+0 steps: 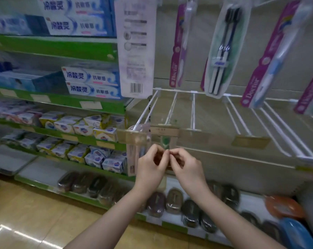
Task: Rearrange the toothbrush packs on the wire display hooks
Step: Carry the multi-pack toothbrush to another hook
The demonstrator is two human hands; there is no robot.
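Note:
My left hand and my right hand meet below the lower row of white wire hooks. Both pinch the same clear toothbrush pack with a green part, which hangs under a brown price tag. A second clear pack hangs just left of it on the leftmost hook. On the upper row hang a white-backed pack, a pink pack, a clear twin pack with black brushes and another pink pack.
Green-edged shelves on the left carry toothpaste boxes and soap boxes. The bottom shelf holds wrapped soap dishes and orange and blue cases. Several bare wire hooks jut out at the right.

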